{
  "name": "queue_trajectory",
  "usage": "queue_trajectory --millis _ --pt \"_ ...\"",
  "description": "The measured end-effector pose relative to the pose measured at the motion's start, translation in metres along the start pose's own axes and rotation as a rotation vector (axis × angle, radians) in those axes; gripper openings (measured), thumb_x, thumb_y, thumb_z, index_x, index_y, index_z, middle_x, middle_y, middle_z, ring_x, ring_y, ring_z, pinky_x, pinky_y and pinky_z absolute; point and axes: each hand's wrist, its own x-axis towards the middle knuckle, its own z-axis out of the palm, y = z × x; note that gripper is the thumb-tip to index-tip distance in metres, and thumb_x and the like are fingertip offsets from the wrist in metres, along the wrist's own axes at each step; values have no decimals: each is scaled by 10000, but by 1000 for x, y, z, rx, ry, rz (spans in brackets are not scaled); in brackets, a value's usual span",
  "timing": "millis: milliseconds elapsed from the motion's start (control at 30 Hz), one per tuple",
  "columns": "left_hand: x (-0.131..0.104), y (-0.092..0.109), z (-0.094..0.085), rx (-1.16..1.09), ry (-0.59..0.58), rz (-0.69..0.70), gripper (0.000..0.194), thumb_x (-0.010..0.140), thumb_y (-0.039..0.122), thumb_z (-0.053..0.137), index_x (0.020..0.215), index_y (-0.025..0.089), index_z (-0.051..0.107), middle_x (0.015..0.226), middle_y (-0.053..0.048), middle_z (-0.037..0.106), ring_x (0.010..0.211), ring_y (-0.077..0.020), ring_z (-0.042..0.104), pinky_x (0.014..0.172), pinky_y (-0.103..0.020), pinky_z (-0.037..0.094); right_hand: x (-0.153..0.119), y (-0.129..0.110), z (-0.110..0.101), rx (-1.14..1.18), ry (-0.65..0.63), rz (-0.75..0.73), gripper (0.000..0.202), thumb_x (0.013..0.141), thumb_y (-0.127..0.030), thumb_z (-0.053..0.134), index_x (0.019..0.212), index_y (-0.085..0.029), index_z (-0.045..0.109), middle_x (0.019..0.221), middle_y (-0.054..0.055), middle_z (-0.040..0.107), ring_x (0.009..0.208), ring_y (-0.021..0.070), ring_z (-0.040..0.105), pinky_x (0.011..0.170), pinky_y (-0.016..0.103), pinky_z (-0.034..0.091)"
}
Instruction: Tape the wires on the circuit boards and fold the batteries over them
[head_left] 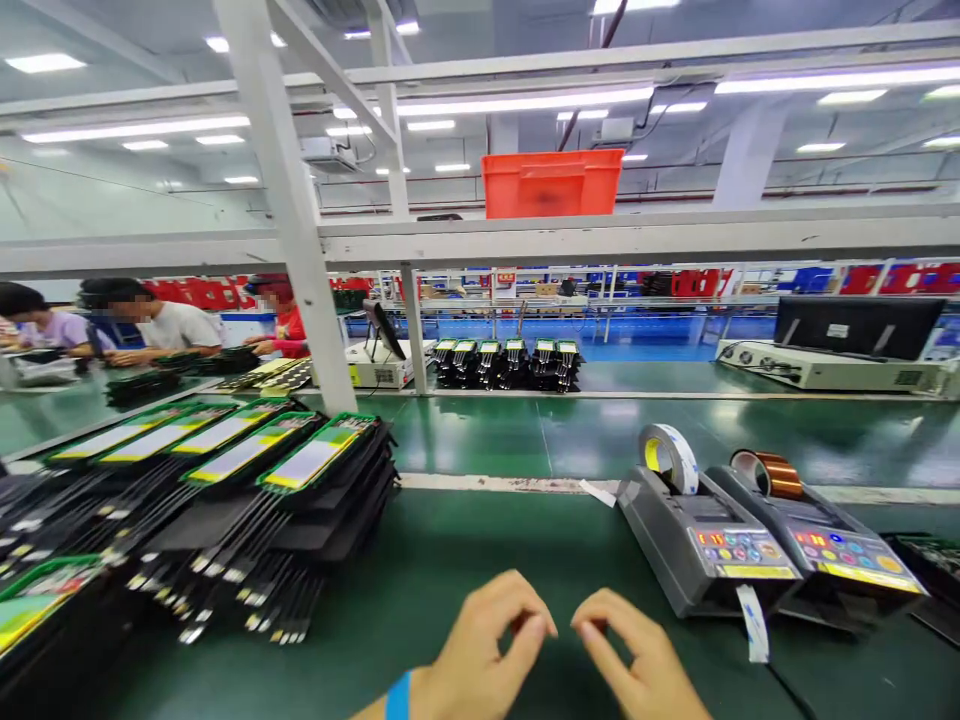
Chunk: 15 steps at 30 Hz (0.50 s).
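My left hand [491, 640], with a blue band [398, 695] at its wrist, is above the green work surface [450, 550]. Its fingers curl in, thumb tip close to the forefinger, and I see nothing held. Opposite it, my right hand [637, 650] is pinched the same way, also with nothing visible in it. A small gap separates the two sets of fingertips. Nearest my right hand is a grey tape dispenser [705, 540] with a white-and-blue tape roll [682, 462]; a strip of tape [753, 622] hangs from its front.
Stacked green-edged circuit boards [319, 455] with black leads fill the left. A second dispenser [832, 550] carries an amber tape roll [780, 474]. Beyond stand more board stacks [514, 362], a monitor [855, 327] and a white post [300, 220]. Co-workers [165, 325] sit far left.
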Motion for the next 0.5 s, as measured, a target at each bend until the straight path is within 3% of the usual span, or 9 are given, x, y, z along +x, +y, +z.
queue_trajectory --millis 100,167,233,400,500 --pt "30 -61 46 -95 -72 -130 595 879 636 354 538 176 515 586 -25 503 592 -143 479 600 -270 367 11 50 42 -49 -117 101 266 920 -282 443 703 -202 574 662 3 618 603 123 588 573 193 454" --pt "38 -92 59 -158 -55 -239 648 856 716 295 506 185 417 537 -1 421 555 -133 420 569 -262 335 28 71 62 -107 -93 174 260 911 -250 452 685 -194 568 648 -7 618 586 114 582 553 182 434" --pt "41 -113 59 -227 -33 -342 654 824 772 266 524 201 374 514 23 362 523 -124 363 532 -256 303 52 84 77 -181 -33 229 235 904 -223 463 699 -194 575 668 -12 624 600 116 587 565 189 431" --pt "45 -137 52 -368 -32 -480 688 713 880 264 532 222 352 471 49 303 455 -105 265 470 -259 243 103 110 89 -329 87 294 241 918 -201 416 771 -190 608 737 20 629 678 151 609 649 248 473" --pt "48 -141 56 -398 -60 -507 700 657 906 326 517 221 360 473 48 305 445 -102 266 461 -257 233 111 130 72 -448 165 306 246 867 -121 440 989 -186 643 1067 89 647 1037 221 594 925 347 453"
